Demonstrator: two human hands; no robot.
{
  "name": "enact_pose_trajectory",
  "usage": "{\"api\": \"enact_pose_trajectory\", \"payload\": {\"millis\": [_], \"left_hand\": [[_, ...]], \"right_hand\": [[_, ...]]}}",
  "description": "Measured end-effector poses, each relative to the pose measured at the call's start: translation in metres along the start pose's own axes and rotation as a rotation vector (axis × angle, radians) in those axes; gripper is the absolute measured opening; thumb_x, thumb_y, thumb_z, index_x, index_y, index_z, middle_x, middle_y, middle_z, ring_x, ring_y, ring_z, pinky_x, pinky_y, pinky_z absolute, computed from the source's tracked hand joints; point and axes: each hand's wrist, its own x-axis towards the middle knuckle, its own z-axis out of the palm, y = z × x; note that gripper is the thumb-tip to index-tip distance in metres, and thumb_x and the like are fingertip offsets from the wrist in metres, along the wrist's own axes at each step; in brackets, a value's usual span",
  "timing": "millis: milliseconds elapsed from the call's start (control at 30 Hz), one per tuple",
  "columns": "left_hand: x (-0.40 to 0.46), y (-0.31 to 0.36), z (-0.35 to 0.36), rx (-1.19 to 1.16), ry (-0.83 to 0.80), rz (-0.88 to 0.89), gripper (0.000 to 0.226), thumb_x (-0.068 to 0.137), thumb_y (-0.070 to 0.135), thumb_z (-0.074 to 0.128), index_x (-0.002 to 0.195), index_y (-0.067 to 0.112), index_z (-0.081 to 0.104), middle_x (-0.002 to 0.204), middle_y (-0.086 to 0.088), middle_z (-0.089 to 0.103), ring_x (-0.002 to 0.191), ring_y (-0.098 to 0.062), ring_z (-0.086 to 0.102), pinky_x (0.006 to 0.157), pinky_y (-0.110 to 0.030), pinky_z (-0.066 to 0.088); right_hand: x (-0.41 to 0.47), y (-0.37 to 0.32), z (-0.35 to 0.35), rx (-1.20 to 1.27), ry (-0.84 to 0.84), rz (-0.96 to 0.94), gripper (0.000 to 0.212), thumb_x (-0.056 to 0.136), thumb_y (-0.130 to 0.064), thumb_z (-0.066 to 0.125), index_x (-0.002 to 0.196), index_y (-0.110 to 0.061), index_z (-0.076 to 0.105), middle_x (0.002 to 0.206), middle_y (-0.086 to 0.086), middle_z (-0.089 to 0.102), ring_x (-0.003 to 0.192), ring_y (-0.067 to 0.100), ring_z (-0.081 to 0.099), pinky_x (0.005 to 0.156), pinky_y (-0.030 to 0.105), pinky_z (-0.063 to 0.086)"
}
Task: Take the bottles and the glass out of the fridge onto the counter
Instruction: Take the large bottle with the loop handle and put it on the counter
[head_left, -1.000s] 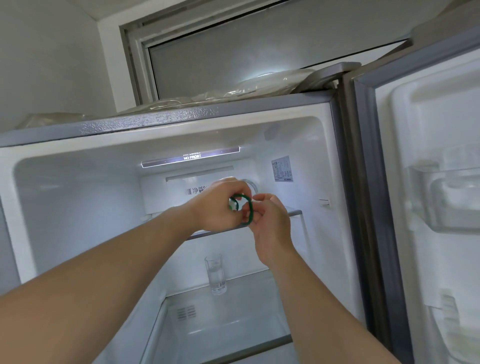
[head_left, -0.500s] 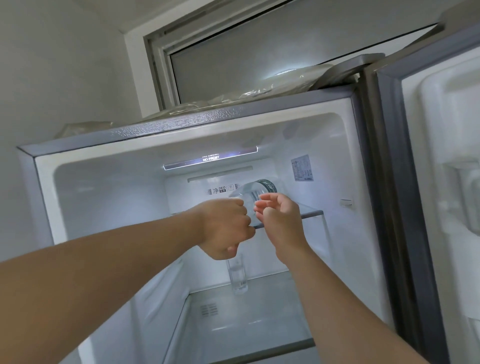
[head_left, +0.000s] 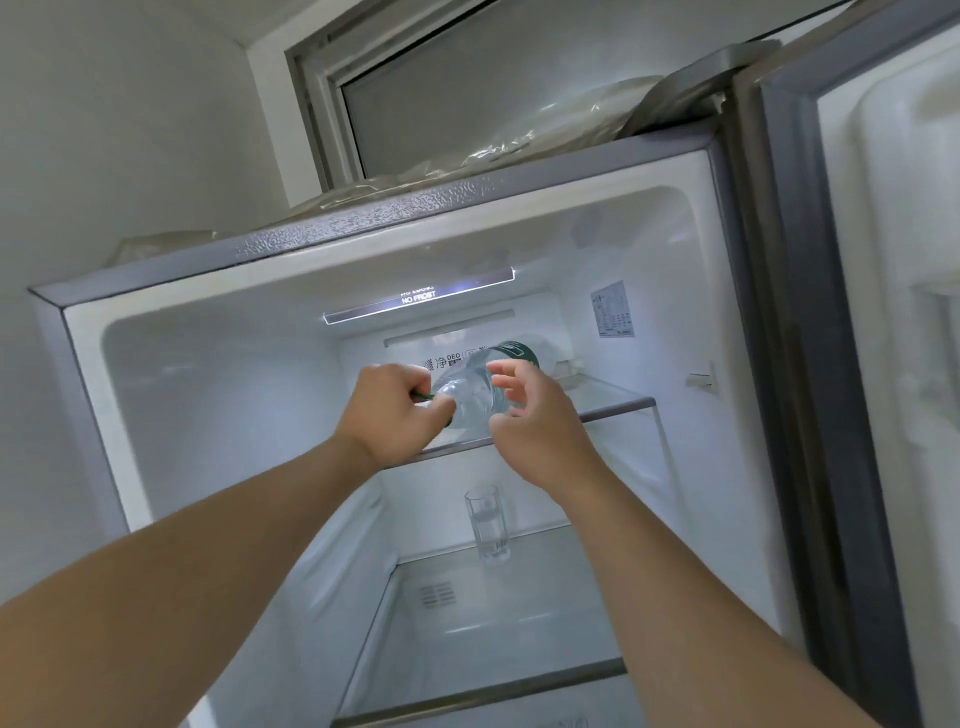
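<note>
**Both hands at the bottle on the top shelf**

Your left hand (head_left: 397, 410) is curled into a fist around the cap end of a clear plastic water bottle (head_left: 475, 392), and a sliver of green shows between your fingers where they grip it. The bottle lies tilted on the upper glass shelf (head_left: 618, 402) of the fridge (head_left: 332, 244), its neck end toward you and its green-labelled body pointing to the back wall. Your right hand (head_left: 535, 415) sits just beside the bottle on its right, fingers spread and loosely bent, palm turned toward the bottle; it grips nothing, and whether its fingertips touch the plastic cannot be told.

Below that shelf, a clear faceted drinking glass (head_left: 488, 525) with some water in it stands upright on the next shelf down, toward the back, well apart from both hands. Above the upper shelf, a lit strip reading "NO FROST" (head_left: 418, 297) runs across the ceiling of the compartment. To the right of the shelf, the fridge door (head_left: 883, 364) stands open. Crinkled plastic wrap (head_left: 519, 140) lies on top of the fridge.
</note>
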Motion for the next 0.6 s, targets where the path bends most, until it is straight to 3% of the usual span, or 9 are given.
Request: {"api": "enact_pose_trajectory", "payload": {"millis": [67, 133, 267, 333, 400, 500, 600], "left_hand": [[0.000, 0.005, -0.003, -0.252, 0.013, -0.224, 0.033, 0.069, 0.024, 0.050, 0.046, 0.021, 0.027, 0.049, 0.004, 0.023, 0.052, -0.014, 0.019, 0.050, -0.030, 0.024], [0.001, 0.010, -0.003, -0.558, 0.067, -0.511, 0.033, 0.074, 0.017, 0.046, 0.047, 0.021, 0.028, 0.045, 0.005, 0.025, 0.046, -0.018, 0.021, 0.054, -0.032, 0.025], [-0.006, 0.011, -0.004, -0.972, 0.083, -0.856, 0.032, 0.084, 0.012, 0.034, 0.056, 0.023, 0.024, 0.048, 0.004, 0.020, 0.043, -0.017, 0.014, 0.058, -0.030, 0.014], [-0.010, 0.006, -0.008, -1.020, 0.059, -0.902, 0.030, 0.080, 0.014, 0.032, 0.054, 0.025, 0.022, 0.051, 0.004, 0.017, 0.045, -0.017, 0.012, 0.058, -0.030, 0.013], [-0.012, 0.000, -0.014, -1.035, 0.033, -0.916, 0.027, 0.076, 0.014, 0.031, 0.054, 0.026, 0.021, 0.053, 0.004, 0.016, 0.044, -0.016, 0.011, 0.050, -0.028, 0.014], [-0.013, -0.005, -0.027, -1.101, -0.030, -0.910, 0.021, 0.070, 0.015, 0.031, 0.058, 0.027, 0.019, 0.057, 0.004, 0.011, 0.044, -0.016, 0.007, 0.049, -0.027, 0.010], [-0.018, -0.002, -0.044, -1.143, -0.135, -0.903, 0.023, 0.064, 0.018, 0.035, 0.062, 0.028, 0.016, 0.061, 0.005, 0.006, 0.049, -0.017, 0.002, 0.049, -0.025, 0.006]], "right_hand": [[0.004, 0.000, 0.005, -0.078, -0.079, -0.033, 0.073, 0.082, -0.001, 0.055, 0.149, -0.030, 0.048, 0.141, -0.009, 0.055, 0.128, 0.016, 0.053, 0.093, 0.025, 0.049], [0.009, -0.003, 0.010, -0.171, -0.151, -0.056, 0.084, 0.078, -0.005, 0.058, 0.155, -0.034, 0.040, 0.152, -0.009, 0.050, 0.139, 0.025, 0.049, 0.104, 0.042, 0.052], [0.020, -0.012, 0.023, -0.321, -0.265, -0.078, 0.095, 0.079, -0.019, 0.077, 0.161, -0.033, 0.032, 0.173, -0.009, 0.020, 0.162, 0.023, 0.013, 0.125, 0.051, 0.028], [0.024, -0.015, 0.030, -0.400, -0.289, -0.113, 0.100, 0.078, -0.036, 0.086, 0.161, -0.035, 0.031, 0.175, -0.008, 0.016, 0.163, 0.020, 0.005, 0.130, 0.050, 0.014], [0.028, -0.015, 0.036, -0.421, -0.320, -0.163, 0.104, 0.074, -0.045, 0.090, 0.160, -0.037, 0.033, 0.175, -0.008, 0.015, 0.163, 0.017, 0.002, 0.130, 0.050, 0.010], [0.036, -0.007, 0.043, -0.418, -0.351, -0.227, 0.105, 0.068, -0.046, 0.093, 0.157, -0.042, 0.037, 0.174, -0.010, 0.018, 0.162, 0.015, 0.006, 0.129, 0.053, 0.011], [0.038, 0.004, 0.053, -0.355, -0.272, -0.346, 0.102, 0.062, -0.047, 0.093, 0.152, -0.038, 0.045, 0.166, -0.007, 0.033, 0.158, 0.024, 0.024, 0.125, 0.060, 0.022]]}}
